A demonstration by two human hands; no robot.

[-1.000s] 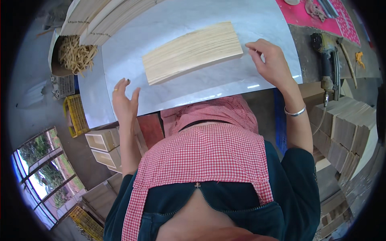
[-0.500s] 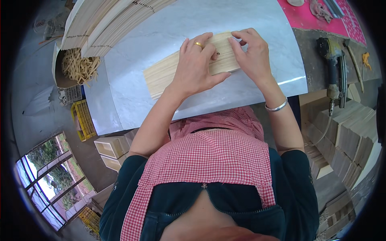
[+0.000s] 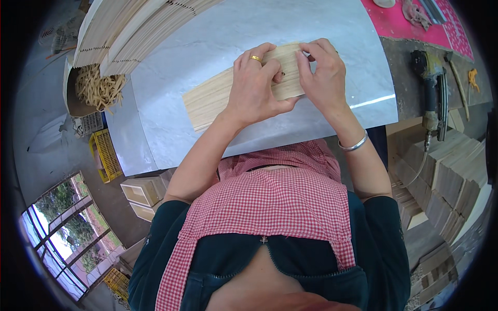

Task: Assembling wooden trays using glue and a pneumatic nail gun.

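A pale wooden board [image 3: 210,98] lies slantwise on the grey marbled table, with a small dark spot near its right part. My left hand [image 3: 254,85], wearing a gold ring, grips across it: the fingers reach toward the far edge, the index finger is bent near the dark spot, and the thumb is by the near edge. At the board's right end is my right hand [image 3: 326,78], its fingers curled and the thumb against the end. Whatever lies under its fingertips is hidden.
Tall stacks of thin wooden slats [image 3: 132,39] stand at the far left, beside a box of tan strips [image 3: 98,85]. A nail gun [image 3: 429,88] with a hose lies on the right bench. Wooden pieces [image 3: 446,171] are piled below it. A yellow crate [image 3: 107,155] sits at left.
The board has shifted slightly left and its near edge has turned a little. My left thumb has drawn in to the near edge; my right fingers have curled more closely at the right end.
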